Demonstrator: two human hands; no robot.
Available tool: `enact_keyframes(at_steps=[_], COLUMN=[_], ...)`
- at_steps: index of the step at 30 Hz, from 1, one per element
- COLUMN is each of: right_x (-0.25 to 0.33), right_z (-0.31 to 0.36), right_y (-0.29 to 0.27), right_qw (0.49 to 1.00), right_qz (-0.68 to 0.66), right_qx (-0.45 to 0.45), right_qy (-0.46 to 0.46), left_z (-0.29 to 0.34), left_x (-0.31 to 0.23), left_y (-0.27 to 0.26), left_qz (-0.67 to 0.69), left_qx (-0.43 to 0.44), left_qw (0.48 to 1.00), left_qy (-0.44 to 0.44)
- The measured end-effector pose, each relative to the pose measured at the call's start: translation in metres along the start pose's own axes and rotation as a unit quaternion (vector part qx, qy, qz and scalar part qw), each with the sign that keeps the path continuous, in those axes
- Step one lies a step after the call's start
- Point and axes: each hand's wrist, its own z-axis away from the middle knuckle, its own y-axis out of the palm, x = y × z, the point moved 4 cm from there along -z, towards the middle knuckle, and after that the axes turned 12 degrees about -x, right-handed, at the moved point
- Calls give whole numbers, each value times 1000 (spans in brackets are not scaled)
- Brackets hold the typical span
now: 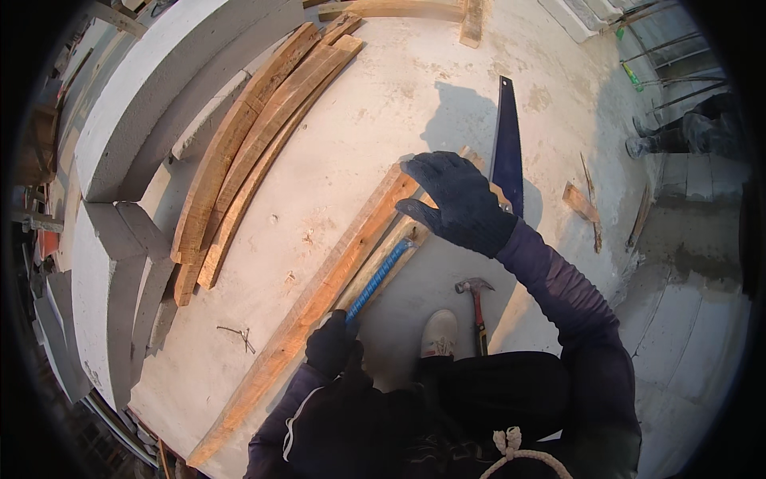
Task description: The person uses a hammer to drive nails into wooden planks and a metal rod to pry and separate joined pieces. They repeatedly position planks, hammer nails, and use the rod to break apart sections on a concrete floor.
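Note:
My left hand (329, 345), in a dark glove, is closed at the lower end of a blue tape-like strip (375, 283) with even marks along it. The strip runs along a narrower length of wood (388, 245) beside a long wooden beam (307, 307). Over the far end of this wood is my right hand (459, 199), gloved too, thumb and fingers apart and holding nothing; whether it touches the wood I cannot tell. Just beyond it lies a handsaw (506, 152) with a dark blue blade, its handle mostly hidden by that hand.
A claw hammer (479, 315) with a red handle lies beside my shoe (439, 334). Several wooden beams (247, 152) rest on the left, along pale blocks (108, 271). Wood scraps (581, 202) lie on the right of the concrete floor (391, 104). Thin metal pieces (238, 338) lie at lower left.

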Motion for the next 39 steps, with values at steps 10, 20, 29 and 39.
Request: enact_keyframes(at_steps=[10, 20, 29, 39], right_x=[132, 136, 83, -47], right_z=[-225, -234, -73, -5], right_y=[297, 318, 183, 42], right_qw=[929, 932, 911, 967], right_qz=[-219, -214, -304, -149], right_qx=[183, 116, -70, 61], right_qy=[234, 267, 268, 200], left_z=[-45, -65, -64, -28], left_x=[49, 57, 48, -34], left_y=[-16, -19, 3, 29], left_qz=[41, 33, 79, -24], left_qx=[27, 59, 83, 178], left_qw=[996, 996, 989, 968], left_qy=[72, 66, 95, 173])
